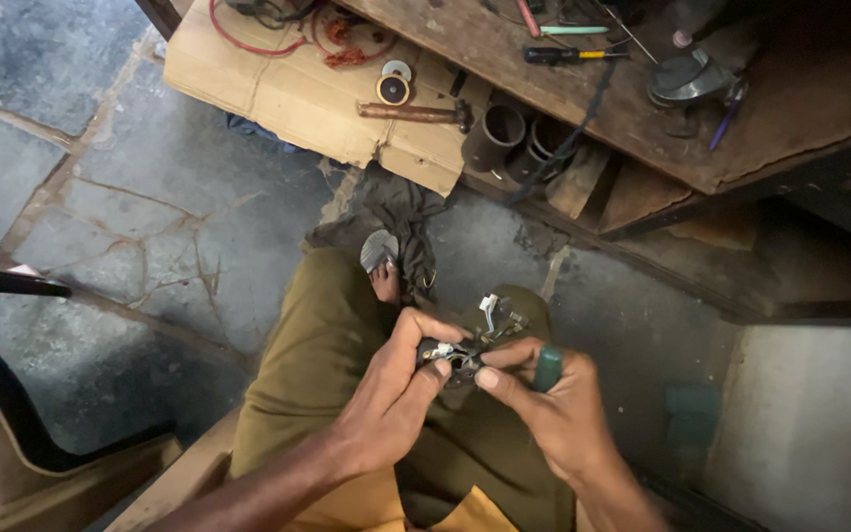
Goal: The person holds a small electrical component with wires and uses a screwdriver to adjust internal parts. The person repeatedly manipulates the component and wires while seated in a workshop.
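Just below the middle of the frame, the small metal electrical part (473,340) sits between both hands, its long axis slanting up to the right; the left hand (391,394) pinches its lower-left end, while the right hand (549,409), closed round a green-handled tool (548,367), touches it from the lower right

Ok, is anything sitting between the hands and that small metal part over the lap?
Nothing visible. The left hand already grips the small metal part, and the right hand, which holds a green-handled tool, has its fingertips on it too. Only the trousers lie beneath.
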